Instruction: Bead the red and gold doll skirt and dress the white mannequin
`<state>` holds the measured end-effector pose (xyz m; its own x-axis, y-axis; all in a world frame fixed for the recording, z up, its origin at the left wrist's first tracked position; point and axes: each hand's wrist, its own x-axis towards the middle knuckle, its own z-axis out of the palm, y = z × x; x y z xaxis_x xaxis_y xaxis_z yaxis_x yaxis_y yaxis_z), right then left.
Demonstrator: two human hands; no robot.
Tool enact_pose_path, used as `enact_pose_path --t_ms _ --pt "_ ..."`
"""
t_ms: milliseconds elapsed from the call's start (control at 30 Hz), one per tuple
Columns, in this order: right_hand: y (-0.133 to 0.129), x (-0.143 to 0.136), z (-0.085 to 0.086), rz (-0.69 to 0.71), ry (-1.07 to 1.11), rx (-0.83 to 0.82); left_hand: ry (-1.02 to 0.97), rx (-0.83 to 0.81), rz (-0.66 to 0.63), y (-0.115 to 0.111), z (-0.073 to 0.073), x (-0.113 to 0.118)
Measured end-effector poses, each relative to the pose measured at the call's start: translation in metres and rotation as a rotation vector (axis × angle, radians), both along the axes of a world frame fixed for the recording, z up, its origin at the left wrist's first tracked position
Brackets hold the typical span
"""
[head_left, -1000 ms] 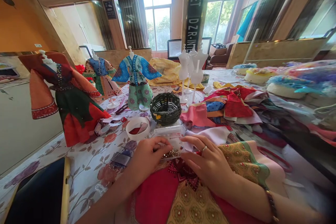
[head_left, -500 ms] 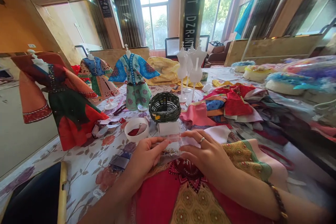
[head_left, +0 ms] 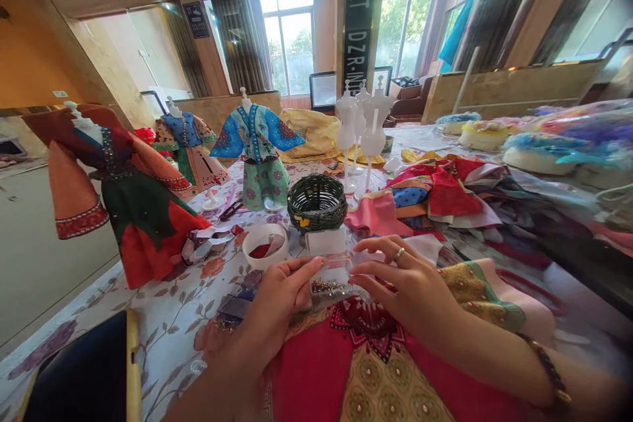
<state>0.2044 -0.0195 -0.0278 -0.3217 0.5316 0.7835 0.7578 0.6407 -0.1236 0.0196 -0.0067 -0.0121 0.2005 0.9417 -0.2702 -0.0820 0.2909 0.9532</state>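
A small clear plastic box (head_left: 330, 286) with its lid up holds a scatter of gold and silver beads. The fingers of my left hand (head_left: 279, 293) are closed on its left side. At the box's right edge is my right hand (head_left: 408, 287), its fingers bent and apart, with the fingertips close to the rim; whether they touch it I cannot tell. Beneath both hands lies a pink and gold patterned garment (head_left: 309, 362) with a dark red beaded motif (head_left: 368, 316). Just behind the lid stands a dark woven basket (head_left: 317, 203).
A white round container (head_left: 266, 247) with fabric scraps stands left of the box. Dressed doll forms (head_left: 254, 158) line the left and back. Bare white forms (head_left: 373, 128) stand behind the basket. Fabric pieces (head_left: 445, 194) are heaped at right. A dark tablet (head_left: 82, 369) lies front left.
My right fingers have lifted and spread slightly off the box's right side, showing more of the beads. The whole view has shifted a little, so things sit farther right.
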Motion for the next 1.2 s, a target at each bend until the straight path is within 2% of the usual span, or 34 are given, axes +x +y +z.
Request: enact_pose_path --t_ms 233,467,667,900,1200 --pt "0.011 -0.015 0.007 0.06 0.004 0.08 -0.083 0.002 -0.027 -0.001 0.0 0.001" --pt "0.022 -0.02 0.005 0.108 -0.051 0.134 -0.087 0.014 -0.01 -0.002 0.0 0.002" --pt "0.022 -0.019 0.002 0.109 -0.007 0.106 0.023 0.091 0.003 -0.001 -0.004 0.001" --pt "0.024 -0.018 0.0 0.136 -0.021 0.07 0.216 0.199 0.031 -0.002 0.0 0.002" --pt "0.027 -0.013 -0.004 0.149 -0.057 0.059 0.239 0.17 0.029 -0.003 0.003 0.003"
